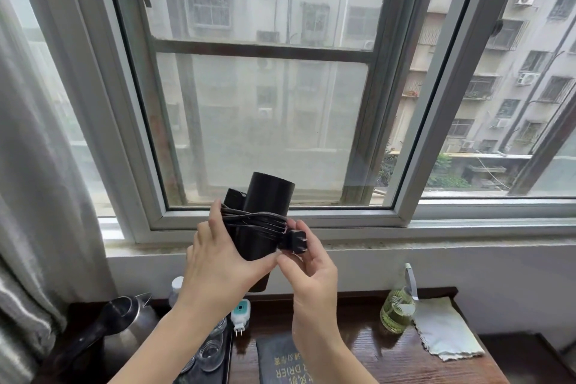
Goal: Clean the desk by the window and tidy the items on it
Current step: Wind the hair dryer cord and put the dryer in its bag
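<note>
I hold a black hair dryer upright in front of the window, above the dark wooden desk. Its black cord is wound several times around the barrel. My left hand grips the dryer body from the left, fingers over the cord loops. My right hand pinches the cord end just below the black two-pin plug, which sticks out to the right of the barrel.
On the desk: a steel kettle at left, upturned glasses on a tray, a small white plug-in device, a black dryer pouch, a green-liquid spray bottle and a pale cloth at right. A grey curtain hangs at left.
</note>
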Demonstrator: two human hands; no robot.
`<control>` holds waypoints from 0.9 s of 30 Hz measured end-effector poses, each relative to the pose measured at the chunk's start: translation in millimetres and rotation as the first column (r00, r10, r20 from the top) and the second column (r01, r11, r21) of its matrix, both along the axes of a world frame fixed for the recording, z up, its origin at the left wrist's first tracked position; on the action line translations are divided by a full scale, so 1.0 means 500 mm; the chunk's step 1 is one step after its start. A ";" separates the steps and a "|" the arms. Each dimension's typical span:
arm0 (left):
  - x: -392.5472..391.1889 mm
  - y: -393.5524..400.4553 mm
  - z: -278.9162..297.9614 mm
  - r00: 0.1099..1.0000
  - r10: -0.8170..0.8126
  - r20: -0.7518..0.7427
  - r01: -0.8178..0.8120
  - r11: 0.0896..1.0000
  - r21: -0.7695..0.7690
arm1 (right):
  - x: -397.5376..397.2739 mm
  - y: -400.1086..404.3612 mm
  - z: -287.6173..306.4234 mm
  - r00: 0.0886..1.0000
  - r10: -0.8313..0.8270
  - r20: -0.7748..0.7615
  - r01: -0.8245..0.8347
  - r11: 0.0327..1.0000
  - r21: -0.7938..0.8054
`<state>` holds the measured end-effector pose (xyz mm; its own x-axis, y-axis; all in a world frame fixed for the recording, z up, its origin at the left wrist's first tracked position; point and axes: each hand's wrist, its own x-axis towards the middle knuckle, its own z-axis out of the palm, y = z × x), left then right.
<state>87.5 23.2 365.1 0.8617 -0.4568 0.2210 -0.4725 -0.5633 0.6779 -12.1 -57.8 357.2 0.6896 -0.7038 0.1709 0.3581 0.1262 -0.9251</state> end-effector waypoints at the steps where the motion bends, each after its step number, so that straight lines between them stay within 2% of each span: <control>1: -0.002 0.002 0.000 1.000 -0.014 -0.001 0.014 1.000 -0.001 | 0.000 -0.001 0.002 1.000 -0.006 0.003 0.006 1.000 0.012; 5: -0.001 0.009 0.006 0.996 -0.079 0.029 0.079 0.997 0.010 | 0.000 -0.007 0.002 1.000 0.012 -0.013 -0.011 0.998 0.060; 10: -0.007 0.016 0.006 0.994 -0.113 0.011 0.113 0.993 -0.013 | 0.001 -0.017 0.009 0.998 -0.025 -0.052 0.026 1.000 0.017; 14: -0.019 0.016 0.008 0.992 -0.130 0.007 0.130 0.991 -0.033 | 0.004 -0.037 0.018 0.998 -0.063 -0.002 0.063 0.992 0.106; 19: -0.029 0.010 0.000 0.990 -0.128 -0.053 0.122 0.986 -0.113 | 0.010 -0.043 0.028 0.999 -0.036 0.040 0.029 0.986 0.164; 23: -0.033 0.004 -0.004 0.995 -0.094 -0.038 0.090 0.991 -0.096 | 0.011 -0.032 0.017 0.995 0.057 -0.088 -0.055 0.998 0.028; 27: -0.052 -0.001 -0.006 0.994 -0.081 0.073 0.078 0.996 0.039 | 0.017 -0.024 0.000 0.987 -0.001 -0.163 -0.014 0.996 -0.093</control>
